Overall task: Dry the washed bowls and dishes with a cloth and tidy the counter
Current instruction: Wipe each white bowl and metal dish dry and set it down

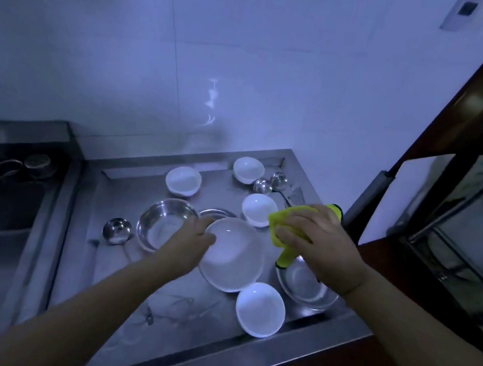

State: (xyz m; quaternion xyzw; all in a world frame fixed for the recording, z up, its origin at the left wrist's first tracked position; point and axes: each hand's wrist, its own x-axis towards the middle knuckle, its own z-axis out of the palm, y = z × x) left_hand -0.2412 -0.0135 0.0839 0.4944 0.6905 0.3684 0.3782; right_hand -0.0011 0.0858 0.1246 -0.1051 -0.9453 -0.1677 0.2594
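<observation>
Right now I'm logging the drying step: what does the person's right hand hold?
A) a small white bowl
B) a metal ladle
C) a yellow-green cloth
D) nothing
C: the right hand grips the yellow-green cloth beside the large white bowl that the left hand holds by its rim.

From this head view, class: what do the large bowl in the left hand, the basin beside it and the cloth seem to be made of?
Large bowl: probably glazed ceramic or opal glass, being smooth, white and glossy with a highlight.
Basin: likely stainless steel, silvery with mirror-like reflections.
Cloth: soft fabric, perhaps microfibre, matte yellow-green and crumpled under the right hand.
</observation>
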